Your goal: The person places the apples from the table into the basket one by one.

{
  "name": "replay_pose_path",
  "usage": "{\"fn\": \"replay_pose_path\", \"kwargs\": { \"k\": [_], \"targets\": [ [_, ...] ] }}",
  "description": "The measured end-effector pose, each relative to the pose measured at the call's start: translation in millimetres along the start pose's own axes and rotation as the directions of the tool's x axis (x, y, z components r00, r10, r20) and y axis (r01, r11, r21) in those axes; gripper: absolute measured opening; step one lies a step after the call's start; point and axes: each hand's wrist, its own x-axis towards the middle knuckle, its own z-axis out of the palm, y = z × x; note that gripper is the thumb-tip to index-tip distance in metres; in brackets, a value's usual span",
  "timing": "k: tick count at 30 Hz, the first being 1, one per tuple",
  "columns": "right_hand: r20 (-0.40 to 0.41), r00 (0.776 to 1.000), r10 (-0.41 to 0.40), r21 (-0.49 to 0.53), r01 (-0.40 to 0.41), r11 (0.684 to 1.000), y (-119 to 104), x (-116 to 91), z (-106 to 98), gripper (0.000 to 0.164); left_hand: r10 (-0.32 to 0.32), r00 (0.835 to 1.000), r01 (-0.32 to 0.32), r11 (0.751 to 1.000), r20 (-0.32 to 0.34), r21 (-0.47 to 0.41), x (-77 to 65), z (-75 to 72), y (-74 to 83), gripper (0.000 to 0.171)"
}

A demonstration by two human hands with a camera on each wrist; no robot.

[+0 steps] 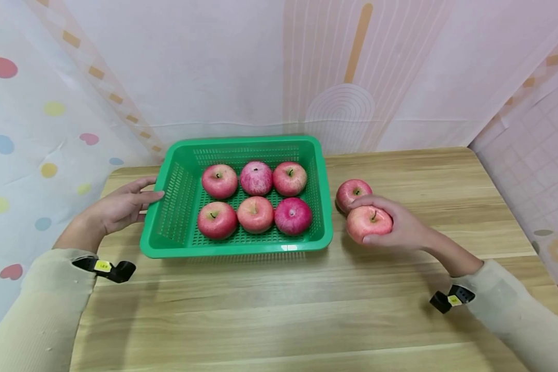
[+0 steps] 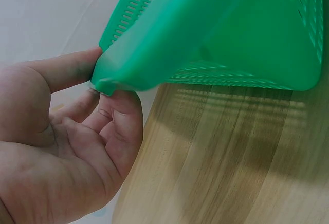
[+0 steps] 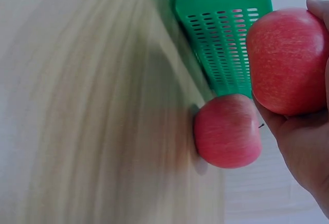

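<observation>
A green plastic basket [image 1: 236,251] stands on the wooden table. My left hand [image 1: 121,205] grips its left rim, thumb on top and fingers curled beneath, as the left wrist view shows the hand [image 2: 77,136] at the rim [image 2: 128,72]. Inside sit several red apples [image 1: 217,220] and two pinker round fruits [image 1: 293,216] in two rows. To the right of the basket, my right hand [image 1: 402,225] holds an apple [image 1: 368,223], raised off the tabletop in the right wrist view [image 3: 290,62]. Just behind it another apple [image 1: 352,192] rests on the table.
The wooden table [image 1: 269,310] reaches to a patterned cloth wall [image 1: 214,67] behind the basket. More printed cloth hangs on the left [image 1: 51,170] and right [image 1: 546,139]. A small black camera is worn on each wrist.
</observation>
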Motion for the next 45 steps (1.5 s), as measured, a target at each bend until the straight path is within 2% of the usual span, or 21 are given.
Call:
{"fn": "replay_pose_path", "kwargs": {
  "k": [12,20,27,33,45],
  "targets": [
    [-0.005,1.0,0.029,0.03,-0.029,0.999,-12.5,15.0,-12.1,0.058,0.011,1.0,-0.01,1.0,0.009,-0.014,-1.2,0.4,-0.4,0.028],
    [0.013,0.999,0.036,0.048,-0.037,0.998,-25.4,27.2,-21.0,0.057,0.006,1.0,-0.006,1.0,-0.003,0.012,-1.6,-0.5,-1.4,0.028],
    [-0.008,0.994,0.106,0.029,-0.106,0.994,-32.2,40.2,-32.5,0.057,0.001,1.0,-0.001,1.0,-0.003,0.01,-0.9,-0.5,-0.3,0.029],
    [-0.018,0.997,0.08,0.027,-0.079,0.996,-34.9,51.7,-39.5,0.056,-0.001,1.0,0.001,1.0,0.005,0.001,-0.1,-0.1,0.1,0.028],
    [-0.029,0.994,0.104,-0.006,-0.104,0.995,-43.2,75.2,-38.4,0.056,-0.013,1.0,0.013,1.0,-0.004,0.01,0.3,0.8,1.2,0.029]
  ]
}}
